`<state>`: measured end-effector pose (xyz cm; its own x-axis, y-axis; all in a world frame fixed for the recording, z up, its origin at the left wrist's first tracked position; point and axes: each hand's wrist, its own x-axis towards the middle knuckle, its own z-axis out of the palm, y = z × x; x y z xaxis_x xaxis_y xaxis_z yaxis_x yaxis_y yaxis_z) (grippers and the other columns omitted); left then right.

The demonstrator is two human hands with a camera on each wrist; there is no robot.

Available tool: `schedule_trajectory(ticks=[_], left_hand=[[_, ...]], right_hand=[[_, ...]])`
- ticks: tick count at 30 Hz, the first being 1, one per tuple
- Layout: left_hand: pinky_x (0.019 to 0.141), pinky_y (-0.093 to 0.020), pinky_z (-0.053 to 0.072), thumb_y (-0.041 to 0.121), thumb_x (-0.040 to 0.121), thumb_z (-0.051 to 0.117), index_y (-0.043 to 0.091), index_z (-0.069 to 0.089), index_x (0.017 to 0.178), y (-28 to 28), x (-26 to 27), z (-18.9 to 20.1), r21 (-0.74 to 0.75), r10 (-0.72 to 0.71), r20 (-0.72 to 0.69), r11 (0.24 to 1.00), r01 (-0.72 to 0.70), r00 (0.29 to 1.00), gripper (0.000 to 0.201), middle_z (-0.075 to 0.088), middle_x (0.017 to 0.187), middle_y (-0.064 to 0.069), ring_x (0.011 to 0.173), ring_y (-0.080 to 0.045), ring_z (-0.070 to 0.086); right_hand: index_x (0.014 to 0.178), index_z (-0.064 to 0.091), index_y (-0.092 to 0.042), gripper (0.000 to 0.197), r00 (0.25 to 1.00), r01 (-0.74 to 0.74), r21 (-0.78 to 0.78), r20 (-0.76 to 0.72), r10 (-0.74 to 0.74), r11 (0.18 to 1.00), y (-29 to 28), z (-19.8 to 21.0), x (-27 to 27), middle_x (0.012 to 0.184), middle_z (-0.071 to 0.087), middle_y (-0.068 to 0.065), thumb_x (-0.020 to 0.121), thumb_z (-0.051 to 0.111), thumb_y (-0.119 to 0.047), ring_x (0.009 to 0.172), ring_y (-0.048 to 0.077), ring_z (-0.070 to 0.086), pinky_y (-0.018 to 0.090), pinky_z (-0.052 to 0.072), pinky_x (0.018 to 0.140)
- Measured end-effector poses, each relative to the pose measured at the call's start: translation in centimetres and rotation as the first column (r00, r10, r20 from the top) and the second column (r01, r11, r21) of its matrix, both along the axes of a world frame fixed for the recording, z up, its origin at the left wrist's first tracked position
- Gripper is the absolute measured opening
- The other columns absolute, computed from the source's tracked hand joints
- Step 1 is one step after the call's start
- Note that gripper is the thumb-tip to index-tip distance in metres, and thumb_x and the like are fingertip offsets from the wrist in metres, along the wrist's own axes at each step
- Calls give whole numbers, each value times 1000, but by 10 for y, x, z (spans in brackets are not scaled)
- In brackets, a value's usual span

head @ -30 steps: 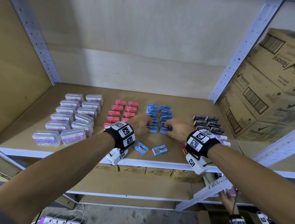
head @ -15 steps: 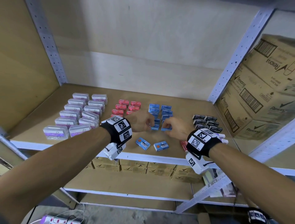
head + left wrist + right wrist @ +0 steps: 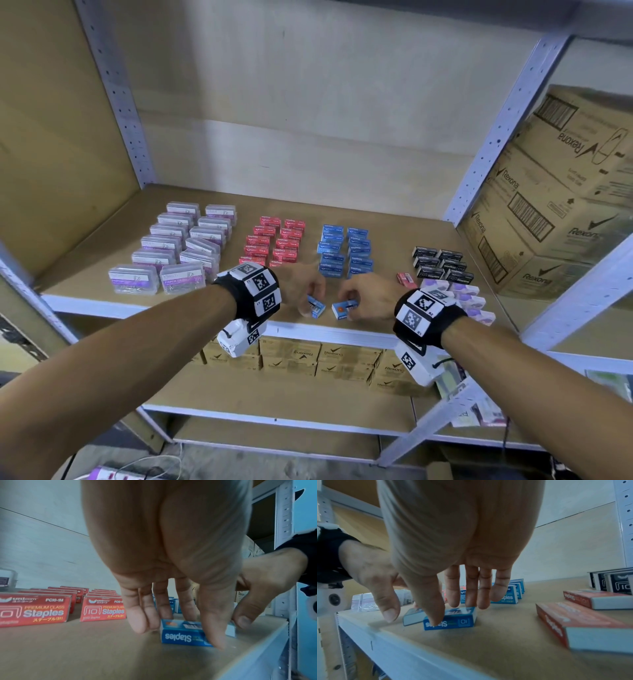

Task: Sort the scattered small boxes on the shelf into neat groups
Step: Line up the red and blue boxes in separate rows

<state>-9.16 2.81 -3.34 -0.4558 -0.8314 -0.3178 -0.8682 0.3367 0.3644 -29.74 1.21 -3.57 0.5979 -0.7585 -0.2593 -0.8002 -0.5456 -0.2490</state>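
Two loose blue staple boxes lie near the shelf's front edge. My left hand [image 3: 306, 297] pinches the left blue box [image 3: 317, 306] [image 3: 180, 634], thumb on its near face and fingers behind. My right hand [image 3: 358, 301] pinches the right blue box [image 3: 343, 308] [image 3: 453, 620] the same way. Behind them stand two neat rows of blue boxes [image 3: 344, 251]. To the left are rows of red staple boxes [image 3: 274, 243] [image 3: 42, 609] and clear paper-clip boxes [image 3: 171, 246]. Black boxes [image 3: 442, 263] and purple-white boxes [image 3: 469, 301] sit on the right.
Two red boxes [image 3: 573, 622] lie flat just right of my right hand, one of them showing in the head view [image 3: 406, 278]. Large Rexona cartons [image 3: 555, 205] fill the bay to the right. The white shelf lip [image 3: 325, 330] runs just below both hands. Small cartons [image 3: 308, 356] line the lower shelf.
Both hands have pulled back from the blue rows toward the front edge. Each has taken hold of one of the two loose blue boxes.
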Motion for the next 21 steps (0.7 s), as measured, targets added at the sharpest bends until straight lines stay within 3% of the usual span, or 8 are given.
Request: schedule_trajectory(ticks=[3, 6, 11, 15, 18, 21], left_hand=[[80, -28, 47, 24, 79, 77, 21, 63, 103, 0, -1, 0, 0, 13, -19, 1000, -13, 1000, 28, 60, 101, 4, 93, -16, 58], [77, -23, 43, 25, 85, 71, 15, 68, 107, -3, -1, 3, -12, -7, -46, 1000, 7, 999, 25, 61, 98, 5, 88, -11, 56], [86, -28, 50, 28, 93, 60, 14, 70, 114, -11, 1, 1, -12, -29, -41, 1000, 29, 999, 27, 70, 109, 2, 94, -12, 61], [84, -32, 51, 24, 96, 53, 13, 70, 112, -15, 3, -1, -20, -45, -29, 999, 44, 999, 26, 70, 104, 1, 93, -16, 63], [82, -33, 51, 25, 97, 51, 12, 70, 112, -18, 3, -3, -18, -39, -39, 999, 39, 998, 27, 70, 103, 0, 91, -18, 63], [76, -30, 48, 25, 98, 50, 11, 69, 111, -20, 2, -4, -4, -43, -36, 999, 42, 998, 27, 68, 97, 0, 85, -17, 60]], right_hand=[[101, 67, -27, 26, 1000, 11, 3, -7, -11, 1000, -2, -2, 0, 98, 65, -8, 76, 71, -32, 88, 12, 60, 33, 53, 78], [101, 68, -29, 23, 999, 36, -10, -6, -36, 999, -5, -2, -1, 97, 64, -10, 79, 66, -36, 89, 12, 60, 34, 54, 79], [108, 71, -27, 25, 998, 62, 14, -1, -62, 998, -8, 1, -1, 97, 66, -12, 89, 57, -31, 87, 8, 59, 27, 50, 79], [89, 72, -27, 21, 996, 87, 18, 6, -88, 996, -13, -1, -2, 69, 60, -17, 88, 51, -27, 75, 10, 59, 26, 47, 67], [71, 64, -27, 23, 996, 91, 14, -4, -91, 996, -16, 0, -2, 66, 57, -12, 89, 49, -24, 72, 14, 57, 28, 46, 65], [89, 71, -23, 26, 995, 93, 42, 14, -94, 995, -17, 0, -1, 75, 62, -6, 92, 46, -21, 72, 14, 57, 27, 42, 63]])
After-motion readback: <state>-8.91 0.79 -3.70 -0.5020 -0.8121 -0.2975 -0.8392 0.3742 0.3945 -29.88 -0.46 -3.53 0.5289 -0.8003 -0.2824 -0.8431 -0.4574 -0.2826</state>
